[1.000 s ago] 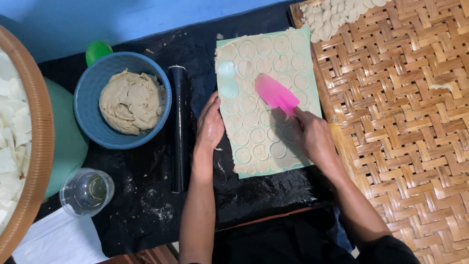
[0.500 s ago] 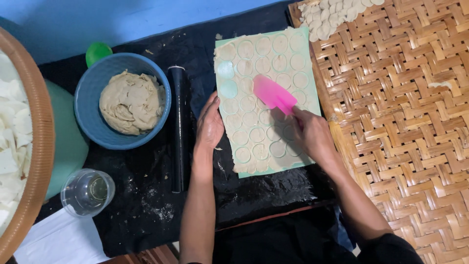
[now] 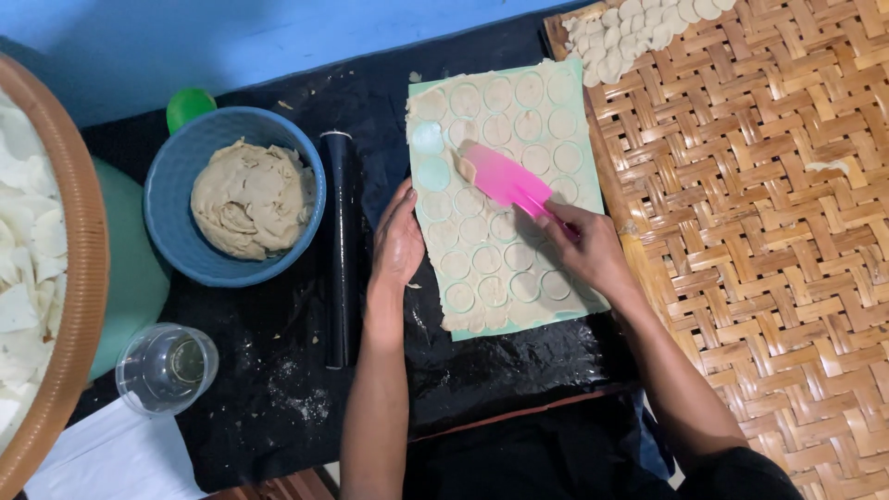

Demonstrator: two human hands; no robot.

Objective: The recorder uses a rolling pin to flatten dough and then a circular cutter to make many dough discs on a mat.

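pink spatula point(image 3: 505, 180) handle inside right hand point(image 3: 591, 248)

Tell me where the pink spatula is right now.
In the head view, the pink spatula is held in the right hand, its blade lying on the dough sheet, right of the rolling pin.

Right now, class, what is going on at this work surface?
A person works a thin sheet of rolled dough stamped with circles, lying on a pale green mat. The right hand holds a pink flat spatula with its tip among the upper circles. The left hand rests at the sheet's left edge. A black rolling pin and a blue bowl of dough lie to the left.
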